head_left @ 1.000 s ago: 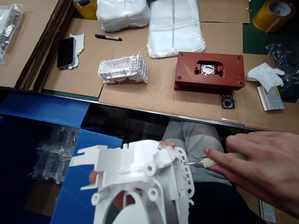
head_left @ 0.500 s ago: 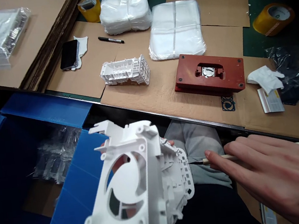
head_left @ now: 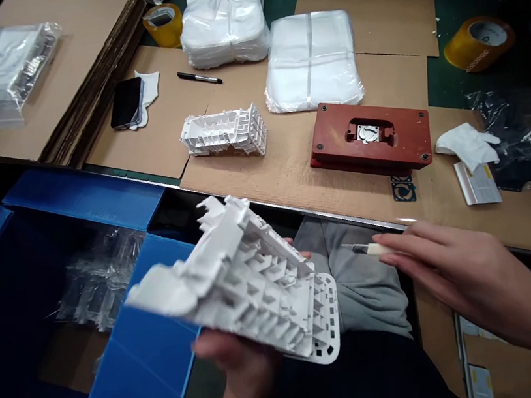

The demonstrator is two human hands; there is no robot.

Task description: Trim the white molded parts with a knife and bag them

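Note:
A white moulded plastic housing (head_left: 257, 279), with ribs inside and a slotted rounded end plate, is tilted above my lap. My left hand (head_left: 243, 360) grips it from below, and some of the fingers are hidden behind it. My right hand (head_left: 448, 272) pinches a slim knife with a pale handle (head_left: 374, 249), its thin tip pointing left. A gap separates that tip from the housing's slotted end. On the table beyond lies another white plastic housing (head_left: 224, 133), and to its right sits a red fixture block (head_left: 370, 138) with a small metal fan-shaped plate in its recess.
An open blue bin (head_left: 133, 349) with clear plastic bags inside stands at left. The table (head_left: 253, 178) bears a phone (head_left: 127, 103), a pen (head_left: 200, 78), bundled white bags (head_left: 310, 61), tape rolls (head_left: 479, 42) and a white glove (head_left: 468, 145). Stacked cardboard (head_left: 94, 71) rises at the left.
The housing has turned in my left hand, so its fan-shaped opening no longer faces me and its ribbed inside shows. My right hand has drawn the knife away from the slotted end, slightly upward.

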